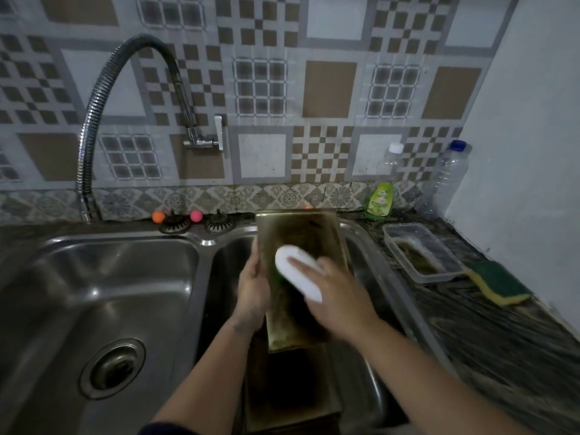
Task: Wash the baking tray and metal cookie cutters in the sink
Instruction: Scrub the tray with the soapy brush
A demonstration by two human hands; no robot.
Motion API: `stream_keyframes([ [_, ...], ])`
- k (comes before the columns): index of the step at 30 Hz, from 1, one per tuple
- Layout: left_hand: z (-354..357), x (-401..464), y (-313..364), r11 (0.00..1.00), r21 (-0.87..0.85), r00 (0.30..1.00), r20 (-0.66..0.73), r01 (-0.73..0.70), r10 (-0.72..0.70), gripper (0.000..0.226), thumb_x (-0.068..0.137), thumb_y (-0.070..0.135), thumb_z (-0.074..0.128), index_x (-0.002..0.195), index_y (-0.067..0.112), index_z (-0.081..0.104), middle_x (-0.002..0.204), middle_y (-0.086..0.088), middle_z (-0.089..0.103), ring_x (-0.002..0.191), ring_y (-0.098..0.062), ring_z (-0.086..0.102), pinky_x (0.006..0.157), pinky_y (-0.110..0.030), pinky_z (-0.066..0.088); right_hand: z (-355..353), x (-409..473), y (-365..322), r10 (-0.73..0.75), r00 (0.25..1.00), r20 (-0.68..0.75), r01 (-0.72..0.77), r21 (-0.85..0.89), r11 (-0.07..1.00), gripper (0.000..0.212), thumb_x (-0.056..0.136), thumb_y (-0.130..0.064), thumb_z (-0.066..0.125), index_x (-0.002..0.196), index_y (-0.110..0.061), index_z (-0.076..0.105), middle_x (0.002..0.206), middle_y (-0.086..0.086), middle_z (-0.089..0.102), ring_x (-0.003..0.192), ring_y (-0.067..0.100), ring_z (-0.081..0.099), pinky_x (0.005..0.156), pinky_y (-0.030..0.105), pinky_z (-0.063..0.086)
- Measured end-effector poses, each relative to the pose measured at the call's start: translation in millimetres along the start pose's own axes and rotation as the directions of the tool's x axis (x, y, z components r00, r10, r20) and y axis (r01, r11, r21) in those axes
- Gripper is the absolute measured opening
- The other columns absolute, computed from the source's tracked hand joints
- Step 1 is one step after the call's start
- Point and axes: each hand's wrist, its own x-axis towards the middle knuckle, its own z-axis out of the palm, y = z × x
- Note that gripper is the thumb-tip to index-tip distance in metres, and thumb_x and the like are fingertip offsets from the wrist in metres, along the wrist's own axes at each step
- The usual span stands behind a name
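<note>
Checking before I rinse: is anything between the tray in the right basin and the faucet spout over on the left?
Nothing visible blocks it. The baking tray, gripped by the left hand and scrubbed by the right hand with a white brush, stands in the right basin; only the sink divider separates it from the faucet.

We see the baking tray point(301, 233), a rectangular metal pan, stained dark and greenish across its face, standing tilted over the right basin of the sink point(125, 277), its top edge leaning against the sink's back rim. A second dark tray point(292, 387) lies below it in that basin.
</note>
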Motion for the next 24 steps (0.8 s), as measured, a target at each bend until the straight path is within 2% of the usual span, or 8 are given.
stream_keyframes([
  [2,10.1,-7.9,-2.6,0.999,0.034,0.997,0.071,-0.010,0.007,0.064,0.097,-0.011,0.038,0.148,0.026,0.033,0.139,-0.001,0.053,0.127,-0.014,0.052,0.109,-0.036,0.041,-14.4,36.2,13.6,0.072,0.996,-0.046,-0.074,-0.031,0.997,0.079,0.087,-0.031,0.059,0.145,-0.055,0.011,0.129,0.003,0.042,0.111,0.030,0.050,0.086,0.040,0.048],
  [5,16.5,-10.6,0.5,1.000,0.011,0.998,0.070,-0.008,0.008,0.066,0.097,-0.013,0.034,0.151,0.026,0.029,0.138,0.001,0.054,0.125,-0.014,0.054,0.102,-0.029,0.045,-31.9,60.3,15.9,0.141,0.990,-0.027,-0.142,-0.030,0.989,0.078,0.089,-0.033,0.060,0.147,-0.052,0.011,0.130,0.007,0.043,0.111,0.032,0.050,0.081,0.040,0.048],
  [9,-0.2,6.8,6.6,0.998,-0.022,0.997,-0.045,-0.059,0.058,0.063,0.098,-0.010,0.034,0.150,0.025,0.032,0.140,0.001,0.053,0.124,-0.010,0.053,0.097,-0.019,0.046,-12.2,4.6,2.3,0.149,0.988,0.026,-0.151,0.044,0.988,0.080,0.088,-0.032,0.056,0.145,-0.055,0.006,0.126,0.002,0.044,0.110,0.026,0.052,0.085,0.037,0.049],
  [12,-8.5,11.0,8.1,0.997,0.023,0.996,-0.048,-0.072,0.073,0.062,0.099,-0.010,0.033,0.151,0.023,0.029,0.145,0.005,0.047,0.130,-0.007,0.046,0.091,-0.008,0.044,10.5,-47.3,-8.5,0.117,0.985,0.125,-0.129,0.093,0.987,0.085,0.090,-0.028,0.057,0.145,-0.056,-0.002,0.130,-0.002,0.040,0.116,0.021,0.049,0.088,0.032,0.047],
  [15,-2.3,6.9,3.7,0.992,0.107,0.997,0.007,-0.072,0.071,0.061,0.100,0.000,0.038,0.149,0.035,0.030,0.138,0.014,0.052,0.127,-0.003,0.048,0.107,-0.026,0.040,7.2,-34.1,-4.1,0.199,0.980,0.030,-0.200,0.033,0.979,0.080,0.092,-0.034,0.054,0.146,-0.055,-0.001,0.131,0.002,0.039,0.114,0.023,0.049,0.084,0.032,0.046],
  [18,11.1,-6.5,1.1,0.983,0.143,0.991,0.082,-0.113,0.102,0.058,0.099,0.007,0.046,0.146,0.040,0.035,0.134,0.015,0.056,0.122,-0.004,0.054,0.110,-0.038,0.039,-17.5,18.1,18.0,0.298,0.945,-0.131,-0.299,0.017,0.954,0.076,0.091,-0.039,0.055,0.148,-0.050,0.007,0.131,0.010,0.041,0.108,0.029,0.053,0.080,0.035,0.049],
  [22,18.3,-15.5,5.2,0.992,0.037,0.988,0.096,-0.123,0.119,0.058,0.100,0.001,0.039,0.145,0.037,0.036,0.130,0.006,0.061,0.119,-0.011,0.059,0.105,-0.039,0.045,-42.2,57.1,42.1,0.369,0.923,-0.109,-0.372,-0.005,0.928,0.074,0.091,-0.038,0.057,0.149,-0.047,0.012,0.125,0.013,0.045,0.105,0.033,0.054,0.079,0.036,0.047],
  [24,14.1,-12.0,5.7,0.991,0.032,0.989,0.075,-0.129,0.127,0.056,0.101,0.002,0.036,0.145,0.037,0.036,0.125,0.013,0.063,0.117,-0.005,0.059,0.102,-0.032,0.047,-38.5,51.8,47.6,0.399,0.915,-0.059,-0.399,0.011,0.917,0.076,0.088,-0.039,0.059,0.148,-0.049,0.014,0.128,0.011,0.045,0.109,0.032,0.054,0.081,0.037,0.048],
])
